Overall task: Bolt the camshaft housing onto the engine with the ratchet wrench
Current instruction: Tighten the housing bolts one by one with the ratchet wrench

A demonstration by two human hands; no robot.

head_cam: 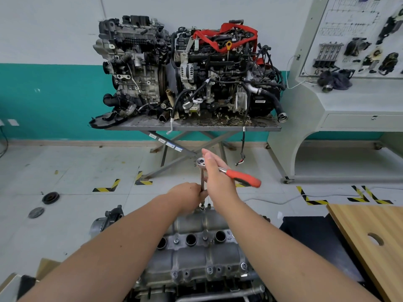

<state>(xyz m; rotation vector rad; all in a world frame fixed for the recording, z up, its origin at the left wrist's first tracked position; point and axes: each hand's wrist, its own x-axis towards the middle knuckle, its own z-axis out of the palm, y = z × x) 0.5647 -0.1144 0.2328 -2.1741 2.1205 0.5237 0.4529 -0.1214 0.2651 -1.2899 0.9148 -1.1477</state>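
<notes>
Camshaft housing (pixel 196 253) sitting right under both forearms, on top of the engine (pixel 192 288), three dark round plug wells across its middle and bolts dotted along the edges. Ratchet wrench (pixel 220 171) up at the far end of the housing, just past the hands, with a long extension bar (pixel 202 182) dropping straight down from the chrome head to a bolt (pixel 202 206) on the far edge. Left hand (pixel 187 196) curled round the lower part of that bar, pinching it. Right hand (pixel 216 175) laid flat across the ratchet shaft near the head, fingers straight and pointing away, not wrapped; orange grip sticking out to the right of it, untouched. Hands close together, nearly touching at the bar. Beyond the hands, two more engines on a scissor-leg table (pixel 196 127). Off to the right of the right arm, a wooden board (pixel 370 240) with a hole in it.
</notes>
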